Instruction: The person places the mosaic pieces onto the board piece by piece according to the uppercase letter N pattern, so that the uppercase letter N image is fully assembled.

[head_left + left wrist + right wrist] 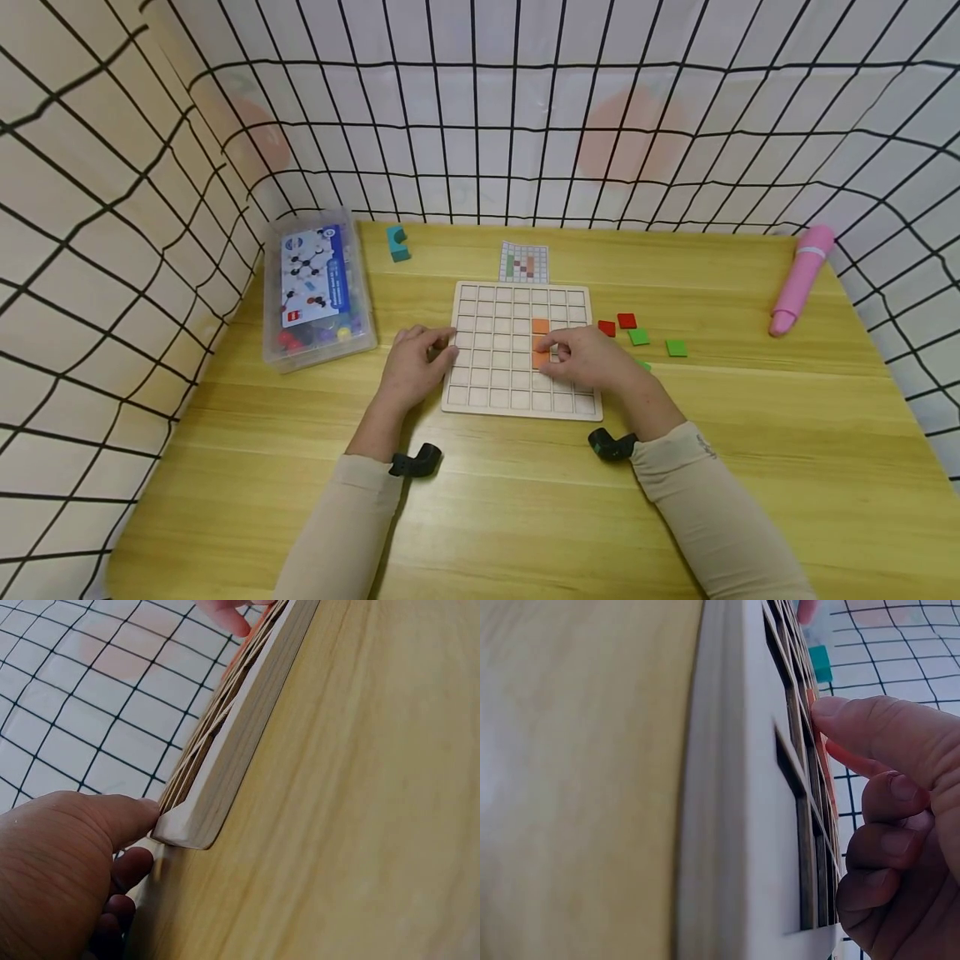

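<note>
A wooden grid board [491,400] lies on the table, its square recesses edged by thin ridges. My left hand [413,364] holds its left edge, with the thumb at the rim in the left wrist view. Over the board, my right hand [588,358] has thumb and index finger on the lowest orange tile [538,361]; its other fingers are curled. That tile belongs to a vertical row of orange tiles, whose top tile [540,326] shows plainly. The hand partly covers the middle one. Behind the board lies a pattern card [524,263] with coloured squares.
Right of the board lie red tiles [627,321] and green tiles [677,348], one partly behind my right hand. A clear plastic box [318,287] stands at the left. Toward the back are a teal block [397,244] and a pink cylinder [801,279]. Black wire mesh [472,125] surrounds the table.
</note>
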The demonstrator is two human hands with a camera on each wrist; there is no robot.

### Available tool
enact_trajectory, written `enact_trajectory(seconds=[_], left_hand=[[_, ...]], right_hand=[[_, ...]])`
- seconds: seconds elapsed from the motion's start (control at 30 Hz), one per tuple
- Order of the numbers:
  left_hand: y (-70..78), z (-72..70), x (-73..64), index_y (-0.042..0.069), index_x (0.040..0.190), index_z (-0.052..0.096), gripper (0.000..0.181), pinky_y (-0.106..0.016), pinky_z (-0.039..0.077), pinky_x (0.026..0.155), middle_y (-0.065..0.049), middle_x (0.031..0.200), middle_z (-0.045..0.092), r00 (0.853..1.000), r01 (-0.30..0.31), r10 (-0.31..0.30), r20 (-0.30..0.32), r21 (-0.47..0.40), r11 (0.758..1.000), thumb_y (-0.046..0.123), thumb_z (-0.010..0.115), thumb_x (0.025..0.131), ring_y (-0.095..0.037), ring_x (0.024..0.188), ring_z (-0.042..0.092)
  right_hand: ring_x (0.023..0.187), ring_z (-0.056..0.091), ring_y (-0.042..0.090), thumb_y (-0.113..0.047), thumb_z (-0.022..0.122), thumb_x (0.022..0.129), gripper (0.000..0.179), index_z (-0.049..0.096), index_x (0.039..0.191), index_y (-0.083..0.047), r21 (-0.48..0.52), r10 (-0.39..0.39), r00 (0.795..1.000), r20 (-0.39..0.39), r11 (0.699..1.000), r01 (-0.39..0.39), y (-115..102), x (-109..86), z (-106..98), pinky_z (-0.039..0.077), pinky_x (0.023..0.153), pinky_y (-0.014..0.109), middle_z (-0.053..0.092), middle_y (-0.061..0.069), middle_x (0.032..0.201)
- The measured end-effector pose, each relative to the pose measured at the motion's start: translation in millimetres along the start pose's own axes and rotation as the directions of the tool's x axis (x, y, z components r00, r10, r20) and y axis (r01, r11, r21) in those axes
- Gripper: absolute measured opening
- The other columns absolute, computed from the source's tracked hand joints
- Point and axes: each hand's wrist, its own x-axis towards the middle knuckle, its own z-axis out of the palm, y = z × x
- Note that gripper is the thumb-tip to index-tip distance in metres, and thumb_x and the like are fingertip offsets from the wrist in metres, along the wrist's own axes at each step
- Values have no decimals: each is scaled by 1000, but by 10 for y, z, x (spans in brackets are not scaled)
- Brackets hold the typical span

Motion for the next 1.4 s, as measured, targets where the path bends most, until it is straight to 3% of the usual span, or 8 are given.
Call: enact_trajectory(seconds=[0.23,0.47,0.73,0.93,1.17,1.4], left_hand=[[3,2,4,14,129,72,33,-35,39,82,-7,101,67,1000,1,-1,-3,0,1000,27,67,99,-25,92,49],[9,0,-2,15,129,72,33,-35,39,81,-7,101,67,1000,4,-4,-7,-5,1000,27,67,99,-25,92,49],[15,-5,-5,15,130,72,34,-34,38,80,-6,99,66,1000,5,-5,-2,0,1000,28,66,99,-24,90,48],[16,-15,-7,14,130,71,34,-35,38,81,-7,98,65,1000,2,-2,-2,2,1000,27,66,99,-24,91,48],[20,-19,-11,14,129,72,34,-36,39,81,-7,99,66,1000,-4,4,-8,4,1000,27,67,98,-24,91,49],[17,-14,-1,14,130,71,34,-35,38,82,-7,101,66,1000,9,-9,2,1,1000,27,66,99,-25,92,49]], right_hand=[[65,40,17,-25,76,91,24,73,114,-20,-16,-16,1000,-4,1000,16,5,1,0,36,66,32,44,-2,70],[64,43,17,-28,78,89,28,73,115,-18,20,16,999,-36,1000,-16,57,-30,-73,35,62,30,45,-1,69],[59,41,15,-29,76,92,35,69,123,-13,32,26,993,-119,999,-23,351,-97,-354,35,57,28,44,-1,70],[66,44,19,-33,71,96,39,66,129,-12,-42,53,984,-168,997,-60,619,-119,-564,38,66,32,46,2,74],[71,45,20,-34,69,97,43,63,132,-10,-96,83,982,-171,990,-100,864,-99,-714,38,70,35,49,3,78],[69,45,20,-34,70,97,44,62,133,-9,-92,100,982,-160,989,-116,960,-82,-785,38,68,35,50,4,78]])
